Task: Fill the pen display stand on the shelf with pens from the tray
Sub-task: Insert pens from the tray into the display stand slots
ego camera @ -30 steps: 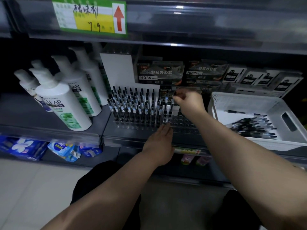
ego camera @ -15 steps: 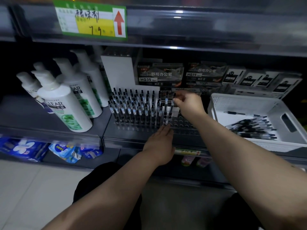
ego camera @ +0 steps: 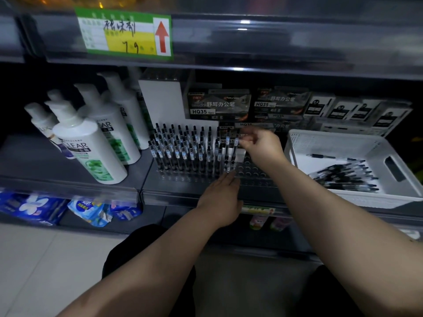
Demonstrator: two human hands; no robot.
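Plainly, the pen display stand (ego camera: 251, 173) was found on the shelf (ego camera: 27, 161), its left part packed with upright pens (ego camera: 183, 152) and its right part showing bare holes. One pen (ego camera: 234, 154) was held upright at the right edge of the filled rows, pinched near its top in the grip of the right hand (ego camera: 263, 147); whether its tip was seated in a hole could not be told. The left hand (ego camera: 223, 195) was laid with straight fingers against the stand's front edge, its grip released. Just right of the stand, the white tray (ego camera: 332, 143) was set on the same shelf, with loose pens (ego camera: 343, 178) heaped in it. White bottles (ego camera: 91, 154) were stood to the left, pen boxes (ego camera: 219, 104) behind.
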